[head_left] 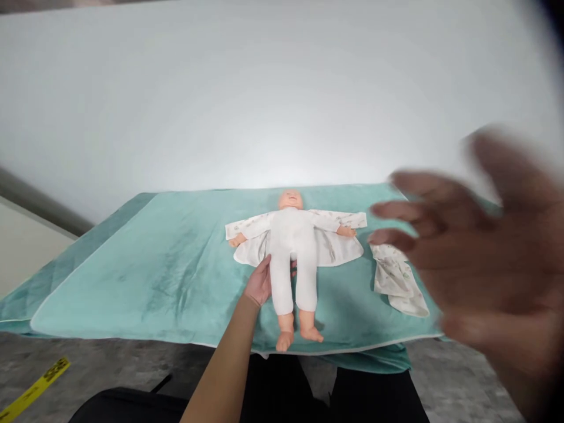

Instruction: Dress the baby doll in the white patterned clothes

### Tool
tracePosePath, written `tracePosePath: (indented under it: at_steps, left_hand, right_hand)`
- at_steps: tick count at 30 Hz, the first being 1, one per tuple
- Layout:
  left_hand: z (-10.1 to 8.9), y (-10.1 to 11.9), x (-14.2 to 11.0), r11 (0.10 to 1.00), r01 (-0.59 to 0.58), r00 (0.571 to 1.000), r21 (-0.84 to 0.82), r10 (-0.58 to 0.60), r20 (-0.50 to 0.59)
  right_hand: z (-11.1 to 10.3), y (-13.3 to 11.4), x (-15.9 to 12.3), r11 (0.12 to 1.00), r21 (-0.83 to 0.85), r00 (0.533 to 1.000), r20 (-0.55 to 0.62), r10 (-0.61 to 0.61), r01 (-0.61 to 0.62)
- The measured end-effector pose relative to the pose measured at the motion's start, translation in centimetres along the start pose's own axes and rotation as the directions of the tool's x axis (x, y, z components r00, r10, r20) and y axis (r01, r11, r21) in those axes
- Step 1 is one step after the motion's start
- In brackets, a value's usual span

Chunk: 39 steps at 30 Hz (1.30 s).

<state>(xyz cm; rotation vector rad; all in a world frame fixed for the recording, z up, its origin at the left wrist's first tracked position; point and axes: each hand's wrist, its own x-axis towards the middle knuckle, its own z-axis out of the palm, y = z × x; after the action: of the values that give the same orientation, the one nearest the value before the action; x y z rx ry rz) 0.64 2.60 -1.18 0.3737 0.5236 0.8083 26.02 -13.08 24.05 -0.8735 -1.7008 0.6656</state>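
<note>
A baby doll point(293, 232) with a white cloth body lies face up, feet toward me, on a patterned white baby shirt point(341, 251) spread open beneath it. My left hand point(261, 282) is around the doll's thigh from underneath, its fingertips showing between the two legs. Raised close to the camera at the right, my right hand point(480, 252) is blurred, its fingers apart and nothing in them. Crumpled patterned baby trousers point(399, 282) lie to the right of the doll, partly behind that hand.
A teal plush cover point(132, 282) with pale piping drapes over the table. Behind it stands a white wall point(264, 88). A pale panel point(26, 247) is at the left, and yellow tape point(37, 388) marks the grey floor.
</note>
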Motion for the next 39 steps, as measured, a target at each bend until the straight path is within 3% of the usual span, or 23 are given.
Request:
tracePosePath:
  at_steps: [3,7,10,12,16,19,23,39]
  left_hand:
    - [-0.1,0.2,0.2,0.999,0.019,0.999,-0.026,-0.018,0.032]
    - [-0.5,0.1,0.6,1.0,0.012,1.0,-0.02,-0.012,0.024]
    - [-0.4,0.0,0.6,1.0,0.006,1.0,0.004,-0.006,-0.005]
    - [-0.1,0.1,0.4,1.0,0.001,1.0,0.005,-0.001,-0.009]
    - [0.3,0.3,0.2,1.0,0.005,1.0,-0.022,-0.005,0.016]
    - [0.3,0.3,0.2,1.0,0.0,1.0,-0.018,0.0,0.0]
    - [0.3,0.2,0.2,1.0,-0.024,0.999,-0.003,0.024,-0.031]
    - [0.1,0.0,0.2,1.0,-0.028,0.999,0.009,0.028,-0.035]
  right_hand:
    - [1.1,2.5,1.2,1.0,0.019,0.996,0.092,0.009,-0.011]
    - [2.9,10.8,2.0,0.978,-0.107,0.962,0.189,0.199,-0.181]
    - [4.5,18.4,1.5,0.952,-0.2,0.963,0.092,0.254,-0.232]
    - [5.6,23.1,0.7,0.928,-0.256,0.962,-0.041,0.271,-0.272]
    - [6.9,29.0,-1.6,0.882,-0.355,0.948,-0.188,0.257,-0.31]
    - [7.2,30.2,-2.5,0.867,-0.426,0.964,-0.173,0.203,-0.259]
    - [7.0,29.8,-2.4,0.864,-0.452,0.975,-0.104,0.197,-0.223]
    - [6.6,29.9,-2.4,0.898,-0.38,0.975,-0.072,0.209,-0.221]
